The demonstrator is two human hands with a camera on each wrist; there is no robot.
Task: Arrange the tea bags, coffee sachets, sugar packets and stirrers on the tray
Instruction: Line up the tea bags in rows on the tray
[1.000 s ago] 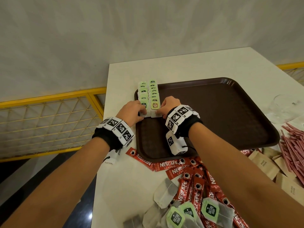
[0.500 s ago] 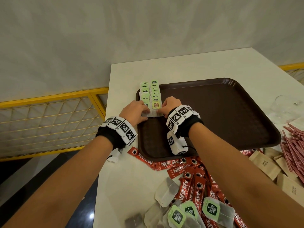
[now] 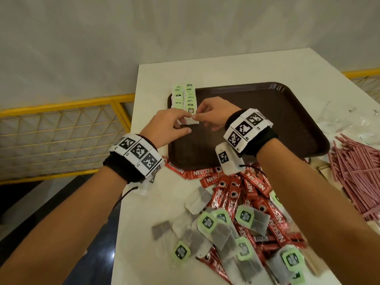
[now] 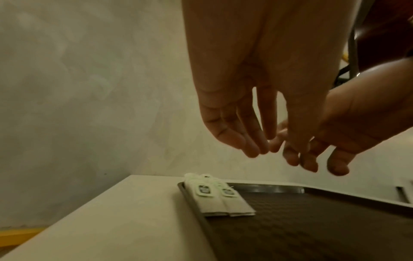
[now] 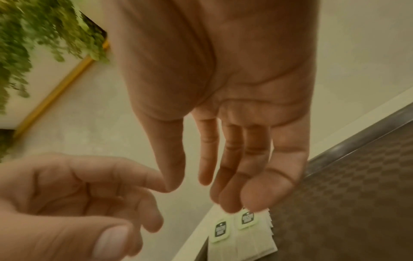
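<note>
Two neat rows of green-tagged tea bags [image 3: 186, 97] lie along the left end of the brown tray [image 3: 267, 124]. In the left wrist view the rows [image 4: 221, 199] sit on the tray [image 4: 312, 229] below my fingers. My left hand [image 3: 185, 123] and right hand [image 3: 202, 120] hover close together just above the near end of the rows. Both wrist views show relaxed fingers holding nothing: the left hand [image 4: 252, 146] and the right hand [image 5: 223, 185] over the tea bags [image 5: 236, 229].
Near me on the white table lie loose tea bags [image 3: 222, 229] mixed with red coffee sachets [image 3: 253, 188]. Pink stirrers [image 3: 357, 171] are heaped at the right, with brown packets [image 3: 320, 167] beside them. A clear glass [image 3: 337, 116] stands right of the tray. A yellow railing [image 3: 61, 128] runs left.
Both hands pressed on the near end of the tea bag rows before. They have lifted off and now hang above them with loosened fingers.
</note>
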